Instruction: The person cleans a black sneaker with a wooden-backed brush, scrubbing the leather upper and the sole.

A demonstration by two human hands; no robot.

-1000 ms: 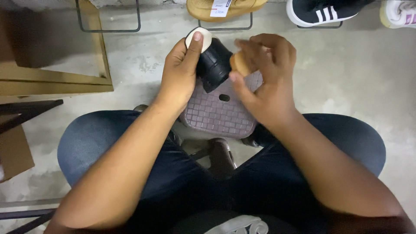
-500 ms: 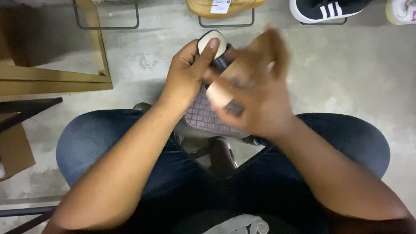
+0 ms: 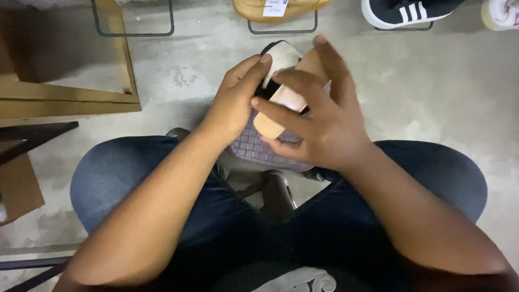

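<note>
- Head view looks straight down at a shoe point(image 3: 265, 143), held sole-up over the person's lap between the knees; its grey gridded outsole faces the camera and a pale toe cap shows at the far end.
- Left hand point(image 3: 235, 103) grips the shoe's left side, fingers curled around its edge, the forefinger stretched up to the toe cap.
- Right hand point(image 3: 319, 116) lies across the sole with a tan oblong block point(image 3: 281, 108), perhaps a brush or sanding block, pinched between thumb and fingers; the upper fingers are loosely spread and slightly blurred.
- Step in hand, as I judge it: rubbing or cleaning the sole with the block while the other hand steadies the shoe. A further stroke would call for a firm hold on the shoe and even pressure along the grid.
- Beneath are dark blue jeans point(image 3: 135, 184) and part of a stool.
- Farther out on the concrete floor point(image 3: 432, 86): a wooden frame point(image 3: 70, 100) at left, and at the top edge a tan shoe point(image 3: 281, 6) and a black sneaker with white stripes point(image 3: 405, 10) on wire stands.
</note>
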